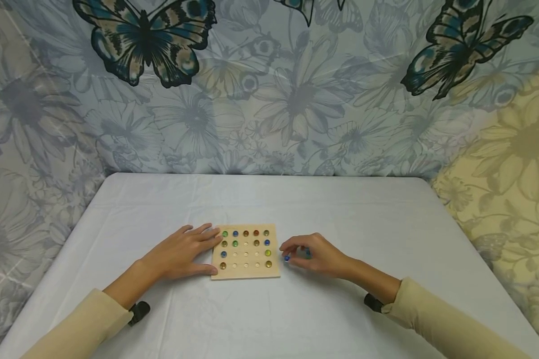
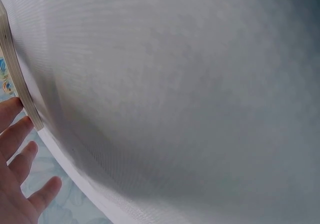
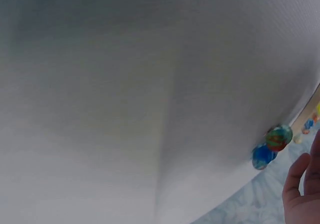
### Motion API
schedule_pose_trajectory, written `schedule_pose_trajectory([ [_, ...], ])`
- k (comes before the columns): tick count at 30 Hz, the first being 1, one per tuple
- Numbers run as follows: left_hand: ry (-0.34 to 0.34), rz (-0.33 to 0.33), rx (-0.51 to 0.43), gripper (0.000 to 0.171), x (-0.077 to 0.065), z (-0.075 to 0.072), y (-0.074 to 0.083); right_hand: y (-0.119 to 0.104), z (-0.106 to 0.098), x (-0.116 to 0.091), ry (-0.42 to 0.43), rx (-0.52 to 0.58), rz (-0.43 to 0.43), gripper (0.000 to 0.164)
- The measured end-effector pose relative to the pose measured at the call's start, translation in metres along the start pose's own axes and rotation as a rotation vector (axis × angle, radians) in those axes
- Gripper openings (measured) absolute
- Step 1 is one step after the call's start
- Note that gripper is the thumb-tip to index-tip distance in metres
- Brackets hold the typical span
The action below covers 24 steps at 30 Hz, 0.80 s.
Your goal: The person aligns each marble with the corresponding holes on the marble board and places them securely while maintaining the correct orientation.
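Note:
A pale wooden board (image 1: 246,276) with rows of round hollows lies on the table. Coloured glass marbles sit along its back row, both sides and part of the second row; the hollows in the front middle are bare. My left hand (image 1: 186,252) is spread flat at the board's left edge, fingertips at the back corner and thumb at the front one. Just right of the board, my right hand (image 1: 319,255) pinches a blue marble (image 1: 287,258) between thumb and fingertips. Beneath its palm, the right wrist view shows a green-and-red marble (image 3: 279,137) beside another blue marble (image 3: 263,156) on the cloth.
A white cloth covers the table (image 1: 260,199). Behind it hangs a fabric backdrop (image 1: 303,114) with flowers and butterflies. Dark wrist cameras sit under the left sleeve (image 1: 96,319) and the right sleeve (image 1: 431,314).

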<state>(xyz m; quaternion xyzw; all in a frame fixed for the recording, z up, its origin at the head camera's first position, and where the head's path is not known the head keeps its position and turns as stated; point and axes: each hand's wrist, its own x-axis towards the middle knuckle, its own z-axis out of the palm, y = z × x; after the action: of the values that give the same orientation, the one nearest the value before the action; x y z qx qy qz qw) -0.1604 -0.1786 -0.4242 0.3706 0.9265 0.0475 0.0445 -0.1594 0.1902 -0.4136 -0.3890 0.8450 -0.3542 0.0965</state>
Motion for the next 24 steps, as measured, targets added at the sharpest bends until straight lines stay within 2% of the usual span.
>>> schedule_pose_trajectory([
  [11, 0.013, 0.017, 0.010, 0.082, 0.000, -0.001, 0.000, -0.011, 0.017, 0.023, 0.037, -0.006, -0.077, 0.029],
  [24, 0.006, 0.008, 0.001, 0.082, -0.001, -0.002, 0.001, -0.020, 0.027, 0.046, -0.007, -0.019, -0.066, 0.031],
])
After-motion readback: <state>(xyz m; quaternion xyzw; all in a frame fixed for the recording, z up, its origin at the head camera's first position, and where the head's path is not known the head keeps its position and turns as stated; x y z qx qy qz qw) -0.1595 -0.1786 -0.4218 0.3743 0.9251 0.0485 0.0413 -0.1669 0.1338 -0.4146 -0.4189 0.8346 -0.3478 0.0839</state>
